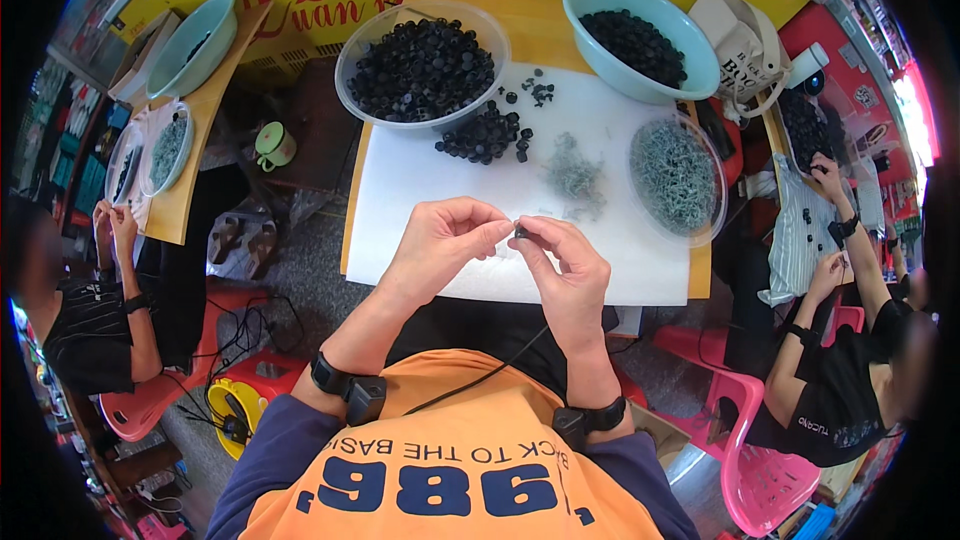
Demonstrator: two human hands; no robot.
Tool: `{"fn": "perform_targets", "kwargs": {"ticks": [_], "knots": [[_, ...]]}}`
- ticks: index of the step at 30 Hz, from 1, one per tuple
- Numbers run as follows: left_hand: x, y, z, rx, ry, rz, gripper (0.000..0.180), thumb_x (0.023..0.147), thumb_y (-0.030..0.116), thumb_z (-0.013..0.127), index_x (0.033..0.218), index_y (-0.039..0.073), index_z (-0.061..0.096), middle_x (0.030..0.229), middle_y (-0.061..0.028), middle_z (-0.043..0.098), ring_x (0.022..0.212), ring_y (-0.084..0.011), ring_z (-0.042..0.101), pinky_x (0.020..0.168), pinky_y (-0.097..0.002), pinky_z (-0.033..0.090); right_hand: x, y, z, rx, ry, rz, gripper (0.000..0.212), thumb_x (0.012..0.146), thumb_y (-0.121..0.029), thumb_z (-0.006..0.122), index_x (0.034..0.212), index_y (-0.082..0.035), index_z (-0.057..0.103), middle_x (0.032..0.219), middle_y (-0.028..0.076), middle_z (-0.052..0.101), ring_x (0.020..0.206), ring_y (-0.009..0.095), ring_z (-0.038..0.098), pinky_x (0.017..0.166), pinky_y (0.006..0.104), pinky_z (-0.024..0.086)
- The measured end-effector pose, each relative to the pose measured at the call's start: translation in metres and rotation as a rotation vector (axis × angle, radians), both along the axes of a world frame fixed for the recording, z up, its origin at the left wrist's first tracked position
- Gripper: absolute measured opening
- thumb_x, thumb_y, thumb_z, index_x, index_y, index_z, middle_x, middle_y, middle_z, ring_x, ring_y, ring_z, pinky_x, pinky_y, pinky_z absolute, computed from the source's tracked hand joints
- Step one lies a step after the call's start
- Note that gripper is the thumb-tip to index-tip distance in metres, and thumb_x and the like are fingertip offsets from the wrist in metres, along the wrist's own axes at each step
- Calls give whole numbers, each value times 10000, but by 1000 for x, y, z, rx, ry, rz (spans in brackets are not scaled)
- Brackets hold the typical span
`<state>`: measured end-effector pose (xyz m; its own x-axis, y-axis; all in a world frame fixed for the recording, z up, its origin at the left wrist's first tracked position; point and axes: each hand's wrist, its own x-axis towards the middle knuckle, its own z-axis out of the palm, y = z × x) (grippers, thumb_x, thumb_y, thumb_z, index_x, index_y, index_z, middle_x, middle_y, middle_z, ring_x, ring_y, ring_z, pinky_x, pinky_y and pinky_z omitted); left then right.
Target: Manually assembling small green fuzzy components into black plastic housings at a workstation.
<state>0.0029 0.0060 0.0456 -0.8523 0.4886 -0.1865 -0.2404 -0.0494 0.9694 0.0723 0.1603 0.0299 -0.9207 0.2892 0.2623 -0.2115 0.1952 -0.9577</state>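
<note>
In the head view, the right hand [568, 275] is pinching a small black piece [521, 232] above the white sheet [450, 215]. At nine o'clock from it, the left hand [440, 245] is pressing thumb and finger together; any contents are too small to tell. Black pieces are filling the clear bowl [345, 95] at eleven.

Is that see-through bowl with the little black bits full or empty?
Fairly full: black pieces heap up in the clear bowl, hiding its bottom, with some wall showing above.

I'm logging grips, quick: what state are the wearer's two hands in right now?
Left hand: closed in a pinch; whether it holds anything cannot be told.
Right hand: closed, pinching a small black piece.
</note>
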Motion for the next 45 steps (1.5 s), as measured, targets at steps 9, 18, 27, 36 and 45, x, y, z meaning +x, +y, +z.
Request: {"fn": "perform_targets", "kwargs": {"ticks": [9, 18, 27, 36, 45], "knots": [[-2, -2, -14, 153, -56, -62, 134, 886, 74, 652, 959, -35, 676, 820, -47, 661, 718, -101, 594, 688, -231, 492, 4, -2, 2, 36, -48, 13, 211, 819, 35, 681, 1030, 18, 678, 924, 116, 689, 782, 155, 686, 692, 244, 536], [-4, -1, -33, 246, -360, -27, 137, 908, 104, 638, 971, -16, 656, 812, -38, 641, 701, -112, 583, 663, -235, 489, 1, 3, -8, -130, -191, 40, 244, 825, 3, 691, 1068, 16, 667, 914, 95, 679, 769, 134, 671, 669, 242, 525], [-9, -4, -36, 300, -499, -103, 132, 909, 115, 641, 967, -4, 649, 808, -33, 632, 695, -113, 584, 657, -234, 491, 0, 8, 3, 398, 78, 16, 277, 756, 4, 746, 1020, -47, 683, 916, 86, 660, 738, 175, 655, 623, 281, 537], [-2, 2, -41, 315, -477, -100, 122, 890, 106, 664, 958, 5, 668, 827, -43, 656, 723, -105, 598, 685, -227, 502, 4, 7, -16, 339, 95, -17, 230, 774, 13, 731, 997, -2, 678, 905, 111, 686, 731, 176, 664, 648, 264, 538], [-27, 19, -44, 73, -185, -23, 195, 898, 105, 646, 1033, -35, 659, 873, -53, 668, 749, -109, 609, 693, -232, 500, 6, 18, -29, -320, -168, -81, 172, 835, 36, 673, 1006, 55, 670, 919, 84, 671, 765, 129, 645, 707, 243, 525]]}}
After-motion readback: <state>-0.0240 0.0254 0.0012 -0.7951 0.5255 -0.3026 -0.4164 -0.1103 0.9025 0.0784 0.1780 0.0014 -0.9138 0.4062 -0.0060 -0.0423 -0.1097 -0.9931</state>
